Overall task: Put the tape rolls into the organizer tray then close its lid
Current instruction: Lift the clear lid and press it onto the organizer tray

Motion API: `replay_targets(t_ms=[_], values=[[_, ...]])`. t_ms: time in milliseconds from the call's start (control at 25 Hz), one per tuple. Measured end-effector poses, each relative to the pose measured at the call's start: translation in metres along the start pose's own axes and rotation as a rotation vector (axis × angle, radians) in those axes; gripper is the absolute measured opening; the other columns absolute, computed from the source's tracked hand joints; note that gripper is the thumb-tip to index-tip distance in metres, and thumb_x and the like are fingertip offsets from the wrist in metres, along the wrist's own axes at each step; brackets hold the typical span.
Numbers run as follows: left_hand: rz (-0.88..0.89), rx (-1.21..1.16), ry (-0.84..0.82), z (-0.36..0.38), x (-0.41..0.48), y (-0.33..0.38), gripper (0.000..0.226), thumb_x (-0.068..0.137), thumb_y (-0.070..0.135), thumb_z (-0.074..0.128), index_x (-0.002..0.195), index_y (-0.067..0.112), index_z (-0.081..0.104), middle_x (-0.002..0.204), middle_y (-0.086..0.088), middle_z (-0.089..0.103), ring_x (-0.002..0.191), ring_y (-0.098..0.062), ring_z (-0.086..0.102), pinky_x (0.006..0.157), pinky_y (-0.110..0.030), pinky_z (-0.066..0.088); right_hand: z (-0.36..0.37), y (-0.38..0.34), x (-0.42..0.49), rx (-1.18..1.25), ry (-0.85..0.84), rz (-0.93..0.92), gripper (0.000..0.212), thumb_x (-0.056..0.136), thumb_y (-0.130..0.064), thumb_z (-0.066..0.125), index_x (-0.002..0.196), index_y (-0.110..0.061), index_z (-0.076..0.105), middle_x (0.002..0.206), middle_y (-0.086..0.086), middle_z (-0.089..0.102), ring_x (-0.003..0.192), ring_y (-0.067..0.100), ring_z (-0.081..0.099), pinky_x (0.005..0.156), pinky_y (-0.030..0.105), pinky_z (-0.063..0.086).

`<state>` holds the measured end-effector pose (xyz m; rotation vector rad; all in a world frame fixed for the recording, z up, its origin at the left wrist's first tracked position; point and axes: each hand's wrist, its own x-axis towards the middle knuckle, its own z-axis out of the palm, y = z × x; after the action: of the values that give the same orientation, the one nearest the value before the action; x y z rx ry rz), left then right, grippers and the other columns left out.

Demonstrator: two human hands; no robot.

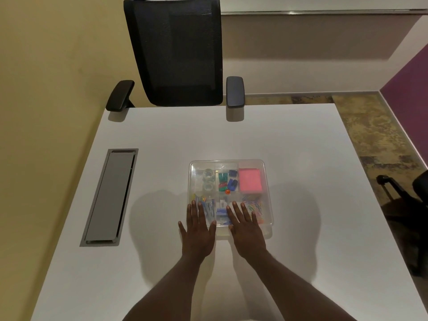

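Head view: flat hands [198,230] [246,230] press clear lid [228,164].

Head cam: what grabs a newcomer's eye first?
Two flat hands, left hand and right hand, rest on the near edge of a clear organizer tray at mid-table. Inside it, a pink pad glows at the far right, with clear tape rolls at the far left. A black mesh chair stands behind the table.
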<state>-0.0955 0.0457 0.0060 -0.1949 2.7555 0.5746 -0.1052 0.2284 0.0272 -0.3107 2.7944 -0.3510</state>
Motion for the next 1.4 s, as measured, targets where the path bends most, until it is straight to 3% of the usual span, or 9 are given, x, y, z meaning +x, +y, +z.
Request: replay_targets(t_ms=[160,320,400,520,600,800,1000,1240,1400], values=[[-0.011,0.035,-0.034,0.000,0.001,0.001,0.087,0.087,0.079,-0.016,0.157,0.031,-0.034,0.164,0.007,-0.044,0.154,-0.018,-0.037,0.127,-0.069,-0.008,0.002,-0.002,-0.003,-0.017,0.014,0.001,0.089,0.078,-0.033,0.084,0.155,-0.022,0.039,0.161,0.008,0.037,0.149,0.036,0.031,0.116,0.063,0.030],[-0.025,0.036,0.060,-0.004,-0.001,0.016,0.080,0.103,0.064,0.026,0.168,0.018,0.014,0.176,-0.009,0.014,0.162,-0.029,0.012,0.124,-0.075,0.004,0.000,0.000,-0.001,-0.028,0.049,-0.028,0.074,0.090,-0.037,0.072,0.154,-0.022,0.040,0.162,0.008,0.035,0.149,0.035,0.032,0.117,0.061,0.028],[0.048,0.068,0.101,-0.011,0.012,0.019,0.076,0.104,0.057,0.032,0.165,0.014,0.022,0.173,-0.014,0.025,0.160,-0.033,0.023,0.124,-0.075,0.011,-0.002,0.014,0.004,-0.061,0.112,-0.100,0.056,0.099,-0.038,0.059,0.150,-0.018,0.047,0.159,0.009,0.038,0.146,0.034,0.039,0.114,0.060,0.037],[0.074,0.060,0.036,-0.035,0.051,0.016,0.080,0.102,0.057,0.011,0.168,0.013,0.008,0.177,-0.010,0.006,0.164,-0.027,0.007,0.129,-0.067,0.007,-0.016,0.042,0.028,-0.071,0.162,0.002,0.054,0.106,-0.036,0.039,0.152,-0.009,0.042,0.161,0.014,0.034,0.151,0.034,0.030,0.116,0.057,0.036],[0.049,0.072,-0.002,-0.049,0.076,0.012,0.087,0.095,0.061,0.001,0.167,0.013,-0.003,0.177,-0.007,-0.006,0.165,-0.022,-0.004,0.131,-0.061,0.001,-0.032,0.063,0.047,-0.041,0.126,0.091,0.064,0.102,-0.039,0.045,0.157,-0.008,0.031,0.165,0.014,0.024,0.153,0.033,0.024,0.122,0.056,0.027],[0.024,0.120,-0.075,-0.062,0.102,0.007,0.082,0.108,0.055,0.028,0.166,0.014,-0.013,0.176,-0.004,-0.015,0.163,-0.018,-0.014,0.131,-0.049,-0.011,-0.059,0.088,0.073,0.062,-0.049,0.214,0.087,0.100,-0.057,0.041,0.161,-0.017,-0.005,0.170,0.006,-0.008,0.157,0.027,0.005,0.127,0.045,0.009],[0.039,0.159,-0.081,-0.063,0.104,0.010,0.084,0.108,0.056,0.027,0.165,0.013,-0.015,0.176,-0.006,-0.016,0.163,-0.020,-0.015,0.133,-0.049,-0.009,-0.055,0.082,0.069,0.062,-0.056,0.231,0.087,0.101,-0.058,0.036,0.160,-0.018,-0.013,0.169,0.004,-0.015,0.157,0.027,0.001,0.126,0.044,0.003],[0.085,0.164,0.012,-0.057,0.086,0.010,0.080,0.104,0.056,0.020,0.167,0.013,-0.004,0.177,-0.004,-0.007,0.164,-0.019,-0.008,0.129,-0.055,-0.015,-0.053,0.088,0.066,-0.042,0.095,0.087,0.086,0.096,-0.068,0.003,0.161,-0.014,0.017,0.169,0.010,0.012,0.155,0.031,0.014,0.126,0.049,0.005],[0.182,0.063,0.013,-0.045,0.051,0.022,0.074,0.109,0.053,0.026,0.168,0.021,-0.004,0.176,0.005,-0.010,0.163,-0.016,-0.012,0.131,-0.047,-0.015,-0.030,0.061,0.040,-0.029,0.176,-0.022,0.067,0.105,-0.051,0.027,0.158,-0.011,0.027,0.167,0.011,0.020,0.155,0.030,0.017,0.124,0.052,0.020]])
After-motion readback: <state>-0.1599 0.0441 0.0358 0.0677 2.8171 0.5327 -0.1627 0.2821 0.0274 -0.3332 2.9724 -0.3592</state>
